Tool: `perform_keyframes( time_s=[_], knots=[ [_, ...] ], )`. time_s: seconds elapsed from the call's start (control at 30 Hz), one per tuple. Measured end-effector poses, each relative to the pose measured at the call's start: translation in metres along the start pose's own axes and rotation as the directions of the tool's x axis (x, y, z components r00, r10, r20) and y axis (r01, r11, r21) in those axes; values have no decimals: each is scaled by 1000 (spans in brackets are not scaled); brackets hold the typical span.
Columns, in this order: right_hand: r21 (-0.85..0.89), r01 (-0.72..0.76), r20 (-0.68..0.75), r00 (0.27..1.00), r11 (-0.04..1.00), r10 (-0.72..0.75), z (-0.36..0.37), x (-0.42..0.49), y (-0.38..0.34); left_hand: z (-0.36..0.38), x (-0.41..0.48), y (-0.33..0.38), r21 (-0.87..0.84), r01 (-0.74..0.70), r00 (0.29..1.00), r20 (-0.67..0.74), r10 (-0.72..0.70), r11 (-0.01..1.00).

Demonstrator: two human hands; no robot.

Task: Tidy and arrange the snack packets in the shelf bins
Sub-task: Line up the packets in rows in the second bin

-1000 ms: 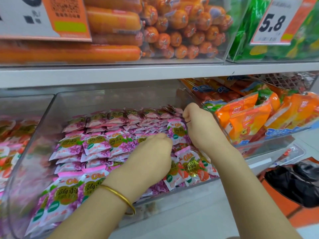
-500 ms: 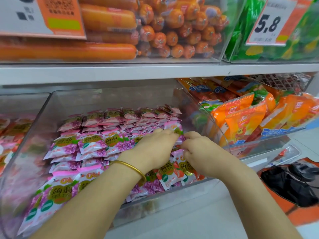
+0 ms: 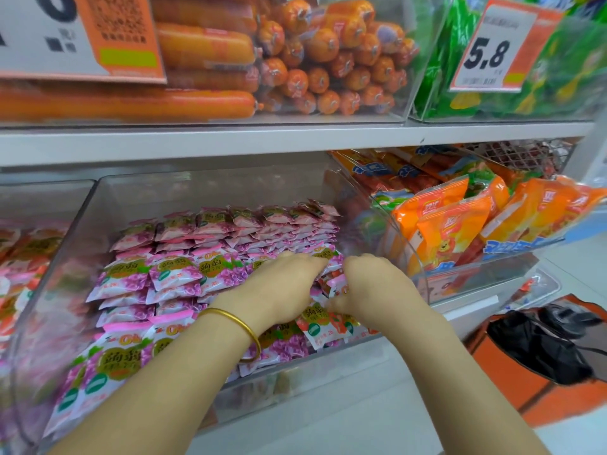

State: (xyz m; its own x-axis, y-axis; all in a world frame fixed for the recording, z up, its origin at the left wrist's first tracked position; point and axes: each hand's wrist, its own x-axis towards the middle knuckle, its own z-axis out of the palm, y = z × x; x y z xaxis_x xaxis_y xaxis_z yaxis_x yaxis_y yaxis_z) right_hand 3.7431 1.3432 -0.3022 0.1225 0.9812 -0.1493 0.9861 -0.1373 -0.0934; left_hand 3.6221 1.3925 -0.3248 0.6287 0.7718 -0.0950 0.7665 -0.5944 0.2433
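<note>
Pink-and-white foil snack packets (image 3: 174, 274) lie stacked in the clear plastic shelf bin (image 3: 108, 205). At their right end the right hand (image 3: 374, 284) pinches a red-and-white foil packet (image 3: 338, 285); the left hand (image 3: 279, 290) covers pink ones, grip hidden.

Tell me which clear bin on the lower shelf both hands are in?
The middle bin, stacked with pink packets: left hand and right hand are both inside it. Its right neighbour holds orange packets instead.

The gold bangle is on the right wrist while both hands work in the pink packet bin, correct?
No. The head view shows the gold bangle on the left wrist; left hand and right hand do work in the pink packet bin.
</note>
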Motion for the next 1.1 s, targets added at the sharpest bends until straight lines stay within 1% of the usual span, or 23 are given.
perform_keyframes(
  time_s=[0.07, 0.13, 0.2, 0.27, 0.33, 0.37, 0.4, 0.53, 0.67, 0.7, 0.83, 0.93, 1.03, 1.1],
  knots=[
    [-4, -29, -17, 999, 1000, 29, -3, -2, -3, 0, 0, 0, 20, -1, 1000, 11, 1, 1000],
    [-11, -56, -40, 998, 998, 56, -6, -6, -4, 0, 0, 0, 15, -9, 1000, -6, 9, 1000],
    [-2, -72, -59, 996, 997, 72, -9, -9, -5, -1, -2, -1, -15, -12, 997, -80, 11, 1000],
    [5, -78, -64, 995, 997, 78, -13, -11, -5, 0, -5, -2, -27, -17, 981, -195, 11, 1000],
    [18, -74, -97, 992, 997, 75, -14, -12, -3, 1, -6, -3, 5, -32, 960, -279, 33, 999],
    [27, -68, -121, 990, 997, 71, -14, -14, -1, 1, -5, -3, 27, -45, 953, -297, 51, 999],
    [40, -66, -142, 987, 997, 71, -14, -16, 0, 1, -4, -3, 50, -61, 953, -293, 73, 997],
    [71, -54, -187, 980, 996, 66, -17, -26, 6, -4, 5, 0, 165, -142, 967, -188, 173, 976],
    [100, -27, -183, 982, 995, 45, -22, -34, 11, -7, 15, 1, 230, -211, 966, -99, 238, 950],
    [96, -25, -206, 978, 995, 45, -22, -36, 12, -8, 17, 1, 251, -233, 961, -91, 263, 940],
    [75, -59, -343, 936, 995, 81, -21, -40, 13, -5, 21, 0, 294, -307, 927, -123, 355, 905],
    [74, -77, -381, 919, 994, 100, -18, -39, 13, 0, 21, 0, 273, -367, 871, -234, 431, 889],
    [90, -105, -388, 912, 990, 132, -17, -40, 13, 2, 21, 1, 219, -420, 808, -351, 473, 881],
    [95, -113, -398, 907, 989, 141, -16, -40, 13, 1, 20, 1, 194, -439, 792, -377, 480, 877]
  ],
)
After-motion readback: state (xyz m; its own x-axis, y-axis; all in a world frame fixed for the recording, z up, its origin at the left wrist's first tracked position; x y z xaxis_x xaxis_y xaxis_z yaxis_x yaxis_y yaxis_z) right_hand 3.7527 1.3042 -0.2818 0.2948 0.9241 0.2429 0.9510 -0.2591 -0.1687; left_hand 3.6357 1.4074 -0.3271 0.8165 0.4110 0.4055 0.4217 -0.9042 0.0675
